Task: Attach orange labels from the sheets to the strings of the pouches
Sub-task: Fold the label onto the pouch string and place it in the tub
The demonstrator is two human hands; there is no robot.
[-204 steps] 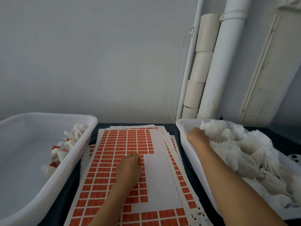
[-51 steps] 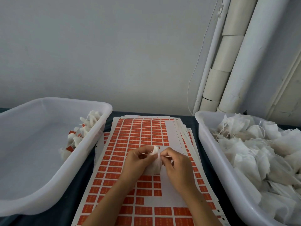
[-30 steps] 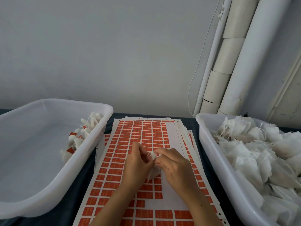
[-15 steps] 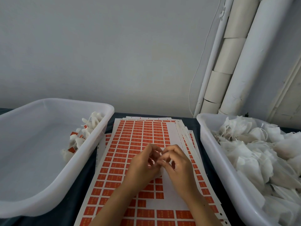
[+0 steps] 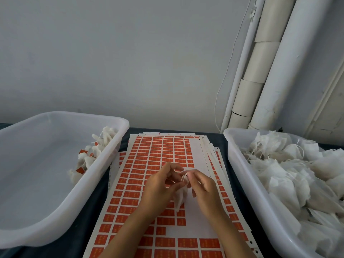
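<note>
1. Nearest the camera, the stack of label sheets lies on a dark table; its top sheet carries rows of orange labels, with a bare white patch along its right side where labels are missing.
2. Above the middle of the stack, the left hand and right hand meet around one white pouch.
3. The pouch hangs down between the two hands, just over the sheets.
4. The right hand's thumb and forefinger pinch the gathered top of the pouch; the left hand's fingers are curled beside it, thumb against the pouch top. Whether they grip the string cannot be told.
5. Left of the stack stands a white tub with a few pouches bearing orange tags at its far right corner.
6. Right of the stack, a second white tub is heaped with plain pouches.
7. Beyond the stack, white pipes run up a pale wall.
</note>
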